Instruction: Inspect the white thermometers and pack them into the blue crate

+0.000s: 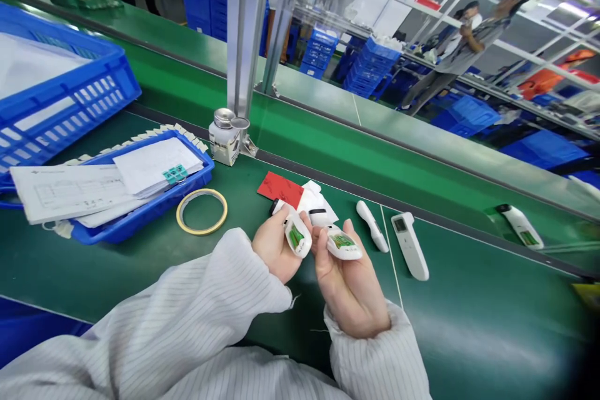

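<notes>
Two white infrared thermometers are held up side by side over the green bench, each with a green inside showing through an opening in its handle. My left hand (276, 244) is closed around one thermometer (299, 234), whose dark tip points away to the upper left. Closed on the other thermometer (344, 244) is my right hand (351, 287), thumb and fingers along its sides. Just beyond the hands lie a red card (280, 189) and a crumpled white cloth or paper (323, 197). To the right rest a slim white thermometer (372, 226) and one with a small screen (410, 245).
A tape roll (202, 212) lies left of my hands, near a blue tray (140, 223) of papers. Behind it stand a pump bottle (225, 137) and a metal post (246, 37). A green conveyor belt (398, 162) carries another thermometer (520, 226). A blue crate (107, 84) sits far left.
</notes>
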The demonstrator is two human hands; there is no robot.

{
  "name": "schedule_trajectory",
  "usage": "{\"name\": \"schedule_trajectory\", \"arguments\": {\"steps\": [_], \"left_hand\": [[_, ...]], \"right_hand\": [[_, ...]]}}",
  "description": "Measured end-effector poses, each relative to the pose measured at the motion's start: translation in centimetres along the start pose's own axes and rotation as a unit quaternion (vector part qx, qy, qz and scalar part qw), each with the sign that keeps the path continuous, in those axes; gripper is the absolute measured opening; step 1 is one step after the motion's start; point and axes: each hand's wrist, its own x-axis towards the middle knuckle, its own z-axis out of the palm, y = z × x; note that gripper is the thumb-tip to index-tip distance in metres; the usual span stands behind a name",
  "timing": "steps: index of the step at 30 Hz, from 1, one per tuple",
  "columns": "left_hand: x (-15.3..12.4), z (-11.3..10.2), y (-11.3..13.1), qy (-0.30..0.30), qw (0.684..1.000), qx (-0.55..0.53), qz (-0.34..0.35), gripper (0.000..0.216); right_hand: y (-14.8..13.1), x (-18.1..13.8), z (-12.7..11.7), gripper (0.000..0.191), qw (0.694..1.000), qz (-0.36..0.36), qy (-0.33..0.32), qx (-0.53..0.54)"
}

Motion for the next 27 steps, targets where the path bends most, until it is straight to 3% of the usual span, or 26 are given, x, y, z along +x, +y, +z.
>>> {"name": "schedule_trajectory", "arguments": {"steps": [6,9,12,14,17,21,25,27], "left_hand": [[0.0,-0.6,0.1,-0.017,0.998,0.063,0.018,0.02],[-0.3,-1.2,-0.3,-0.059,0.981,0.144,0.115,0.008],[-0.6,-1.9,-0.9,-0.129,0.905,0.306,0.264,0.026],[-0.9,-2.3,-1.3,-0.147,0.85,0.399,0.31,0.038],[-1.1,-2.8,-1.7,-0.14,0.809,0.467,0.33,0.048],[-1.1,-3.2,-2.0,-0.129,0.784,0.499,0.346,0.052],[-0.9,-3.1,-2.0,-0.121,0.774,0.498,0.372,0.053],[-0.8,-3.0,-1.8,-0.125,0.786,0.497,0.347,0.053]], "right_hand": [[-0.4,0.2,-1.2,0.033,0.997,0.029,-0.041,-0.052],[-1.0,0.0,-2.1,0.035,0.989,0.054,-0.098,-0.102],[-1.8,-0.5,-2.4,0.035,0.97,0.015,-0.164,-0.176],[-2.1,-1.0,-2.5,0.035,0.954,-0.014,-0.194,-0.227],[-2.4,-1.8,-2.6,0.037,0.938,-0.032,-0.21,-0.273],[-2.2,-2.0,-3.1,0.035,0.936,-0.048,-0.215,-0.274],[-2.0,-1.7,-3.3,0.033,0.944,-0.039,-0.203,-0.257],[-2.0,-1.6,-3.2,0.035,0.945,-0.034,-0.2,-0.257]]}}
